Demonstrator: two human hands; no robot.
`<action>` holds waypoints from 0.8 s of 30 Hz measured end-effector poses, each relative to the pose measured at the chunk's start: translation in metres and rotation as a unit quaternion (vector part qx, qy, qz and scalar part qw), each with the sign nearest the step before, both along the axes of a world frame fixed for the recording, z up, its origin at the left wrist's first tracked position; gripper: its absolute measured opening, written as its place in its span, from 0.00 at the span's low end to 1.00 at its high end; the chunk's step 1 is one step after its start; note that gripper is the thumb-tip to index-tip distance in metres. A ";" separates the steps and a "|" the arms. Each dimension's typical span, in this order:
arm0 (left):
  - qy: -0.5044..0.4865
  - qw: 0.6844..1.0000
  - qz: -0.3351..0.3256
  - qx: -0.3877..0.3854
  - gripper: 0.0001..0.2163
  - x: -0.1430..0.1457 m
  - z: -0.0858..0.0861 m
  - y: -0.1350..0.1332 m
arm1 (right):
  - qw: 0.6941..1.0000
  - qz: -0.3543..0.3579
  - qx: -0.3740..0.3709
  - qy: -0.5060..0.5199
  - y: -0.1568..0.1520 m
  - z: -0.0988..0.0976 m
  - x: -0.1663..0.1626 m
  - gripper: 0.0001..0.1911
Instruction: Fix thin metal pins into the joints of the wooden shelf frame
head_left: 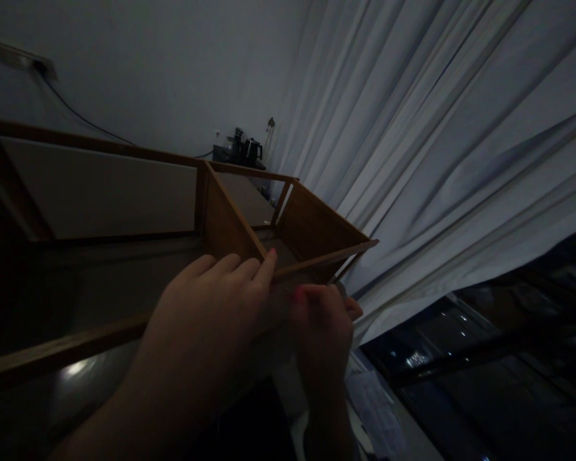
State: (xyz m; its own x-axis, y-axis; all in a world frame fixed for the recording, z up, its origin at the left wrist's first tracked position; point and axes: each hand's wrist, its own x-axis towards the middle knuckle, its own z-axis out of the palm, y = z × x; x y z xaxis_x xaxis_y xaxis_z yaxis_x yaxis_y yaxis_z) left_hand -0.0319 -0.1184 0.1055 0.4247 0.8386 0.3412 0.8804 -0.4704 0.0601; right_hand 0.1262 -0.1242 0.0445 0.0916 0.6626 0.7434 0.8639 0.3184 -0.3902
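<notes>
A wooden cabinet frame [242, 230] with open compartments stretches across the view, a divider panel running through its middle. My left hand [216, 294] is closed at the front rail, close to where it meets the divider; its index fingertip touches the divider's front edge. Just below the rail and to the right, my right hand [324, 314] is pinched, thumb and fingers together. Something reddish shows at its fingertips, too dark and blurred to name. The undersides of both hands are hidden.
Long white curtains [413, 128] hang on the right beside the frame. Behind it, a dark kettle [253, 150] stands near the wall. A black cord runs from a wall socket [22, 59] at upper left. Papers [377, 410] lie at lower right, near dark window glass [441, 339].
</notes>
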 end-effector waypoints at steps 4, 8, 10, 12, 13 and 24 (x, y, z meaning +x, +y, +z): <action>0.014 1.000 -0.013 0.025 0.26 -0.005 -0.002 -0.001 | 0.992 -0.008 -0.056 0.112 -0.018 -0.016 0.024 0.17; 0.011 0.998 -0.013 0.066 0.23 -0.006 -0.002 -0.003 | 0.987 -0.050 -0.078 0.131 -0.033 -0.038 0.059 0.20; 0.018 0.997 0.007 0.077 0.22 -0.004 -0.001 -0.004 | 0.985 -0.067 -0.090 0.130 -0.039 -0.046 0.076 0.22; 0.027 0.996 0.015 0.089 0.21 -0.001 -0.001 -0.005 | 0.981 -0.080 -0.107 0.140 -0.044 -0.053 0.092 0.25; 0.032 0.995 0.017 0.096 0.21 0.000 -0.001 -0.006 | 0.978 -0.088 -0.114 0.149 -0.047 -0.055 0.098 0.25; -0.037 0.977 0.041 0.207 0.23 0.023 -0.021 -0.003 | 0.960 -0.074 -0.096 0.252 -0.033 -0.072 0.118 0.27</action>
State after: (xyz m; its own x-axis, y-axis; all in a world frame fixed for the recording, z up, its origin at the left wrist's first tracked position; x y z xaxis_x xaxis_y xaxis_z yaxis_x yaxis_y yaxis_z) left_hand -0.0084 -0.1211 0.0847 0.3227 0.6521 0.6860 0.9168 -0.3956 -0.0552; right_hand 0.2446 -0.1570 -0.0273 0.5115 0.7350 0.4452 0.5809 0.0860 -0.8094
